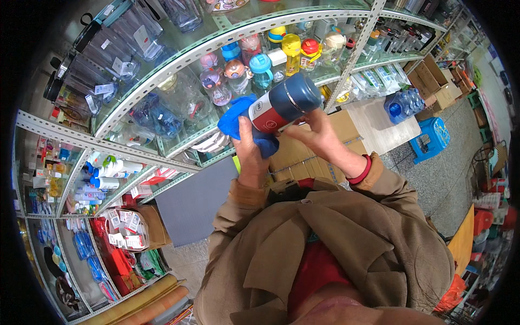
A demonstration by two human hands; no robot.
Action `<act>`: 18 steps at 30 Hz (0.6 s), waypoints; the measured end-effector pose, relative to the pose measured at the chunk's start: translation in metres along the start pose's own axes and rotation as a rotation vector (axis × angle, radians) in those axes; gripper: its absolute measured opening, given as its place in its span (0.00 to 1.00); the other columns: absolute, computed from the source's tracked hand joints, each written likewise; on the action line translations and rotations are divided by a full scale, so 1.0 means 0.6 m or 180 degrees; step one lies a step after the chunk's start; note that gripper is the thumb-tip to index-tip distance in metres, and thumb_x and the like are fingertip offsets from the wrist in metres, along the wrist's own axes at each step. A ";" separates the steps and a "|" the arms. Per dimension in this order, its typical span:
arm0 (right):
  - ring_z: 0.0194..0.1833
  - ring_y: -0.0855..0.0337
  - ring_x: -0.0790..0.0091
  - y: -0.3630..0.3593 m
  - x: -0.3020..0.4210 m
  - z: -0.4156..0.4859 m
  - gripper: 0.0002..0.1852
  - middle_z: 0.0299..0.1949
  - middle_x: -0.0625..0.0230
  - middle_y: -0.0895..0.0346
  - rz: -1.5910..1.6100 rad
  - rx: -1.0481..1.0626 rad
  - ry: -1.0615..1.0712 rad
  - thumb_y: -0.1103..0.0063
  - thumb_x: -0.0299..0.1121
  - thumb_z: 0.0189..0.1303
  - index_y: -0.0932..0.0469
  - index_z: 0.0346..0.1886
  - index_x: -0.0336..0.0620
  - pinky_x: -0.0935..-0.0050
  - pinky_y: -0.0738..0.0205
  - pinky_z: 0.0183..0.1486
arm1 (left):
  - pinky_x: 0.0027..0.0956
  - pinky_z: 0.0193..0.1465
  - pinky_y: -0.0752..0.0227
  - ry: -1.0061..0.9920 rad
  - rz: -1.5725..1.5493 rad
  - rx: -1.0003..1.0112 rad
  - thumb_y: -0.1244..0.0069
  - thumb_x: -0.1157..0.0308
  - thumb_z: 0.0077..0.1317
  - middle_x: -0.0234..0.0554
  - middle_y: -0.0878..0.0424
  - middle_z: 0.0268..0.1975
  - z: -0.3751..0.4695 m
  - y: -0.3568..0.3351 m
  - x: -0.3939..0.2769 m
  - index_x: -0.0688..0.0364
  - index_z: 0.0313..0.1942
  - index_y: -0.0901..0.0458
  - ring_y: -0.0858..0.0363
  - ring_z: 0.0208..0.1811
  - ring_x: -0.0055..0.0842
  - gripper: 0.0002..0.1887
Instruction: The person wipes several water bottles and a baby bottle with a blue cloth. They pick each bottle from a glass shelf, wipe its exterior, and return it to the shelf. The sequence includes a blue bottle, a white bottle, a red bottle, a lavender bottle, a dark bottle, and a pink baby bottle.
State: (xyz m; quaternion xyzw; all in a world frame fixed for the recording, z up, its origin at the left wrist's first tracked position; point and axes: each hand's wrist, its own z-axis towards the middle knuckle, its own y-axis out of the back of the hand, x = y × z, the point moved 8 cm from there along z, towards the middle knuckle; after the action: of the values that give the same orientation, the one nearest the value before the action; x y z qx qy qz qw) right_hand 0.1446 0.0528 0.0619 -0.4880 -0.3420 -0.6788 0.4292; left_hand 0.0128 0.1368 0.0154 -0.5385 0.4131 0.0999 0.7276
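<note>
A dark blue insulated bottle (295, 96) with a white and red label band is held tilted in front of the shelves. Around its lower end is a blue cloth (235, 118), gripped in my left hand (251, 152) with the thumb along the label side. My right hand (321, 134) is at the bottle's underside, its fingers against the body and partly hidden behind it. Just beyond the bottle stand a light blue-lidded drinking bottle (261, 69) and a clear bottle with a purple lid (214, 81).
A white perforated metal frame (260, 22) edges glass shelves of drinking bottles. Below lie flattened cardboard (308, 162) and a grey mat (187, 203). To the right are a blue plastic stool (432, 136) and a pack of bottled water (402, 106). A basket of boxes (126, 229) stands at left.
</note>
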 end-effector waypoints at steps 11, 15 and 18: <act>0.34 0.25 0.73 0.059 0.087 -0.006 0.20 0.37 0.63 0.26 -0.0847 -0.0306 0.0236 0.34 0.38 0.64 0.23 0.55 0.35 0.72 0.30 0.36 | 0.37 0.58 0.24 -0.1662 0.1236 -0.0291 0.51 0.65 0.72 0.44 0.19 0.54 -0.037 0.023 -0.053 0.65 0.59 0.26 0.18 0.52 0.31 0.20; 0.35 0.22 0.63 0.057 0.094 -0.017 0.21 0.40 0.56 0.25 -0.1271 -0.0422 0.0376 0.32 0.37 0.61 0.23 0.52 0.34 0.68 0.28 0.37 | 0.34 0.54 0.23 -0.1532 0.1090 -0.0407 0.54 0.62 0.75 0.42 0.18 0.52 -0.035 0.016 -0.053 0.63 0.57 0.24 0.17 0.50 0.28 0.17; 0.36 0.20 0.57 0.046 0.119 -0.029 0.22 0.40 0.53 0.25 -0.1598 -0.0457 0.1074 0.29 0.37 0.58 0.24 0.51 0.33 0.65 0.25 0.39 | 0.34 0.50 0.21 -0.1003 0.0867 -0.0497 0.58 0.57 0.77 0.41 0.16 0.49 -0.027 0.013 -0.041 0.61 0.54 0.23 0.16 0.46 0.27 0.18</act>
State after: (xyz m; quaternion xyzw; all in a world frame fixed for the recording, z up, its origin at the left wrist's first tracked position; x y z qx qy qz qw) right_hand 0.1525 0.0089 0.1263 -0.2978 -0.3269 -0.8574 0.2632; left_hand -0.0155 0.1335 0.0261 -0.5102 0.3542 0.3118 0.7191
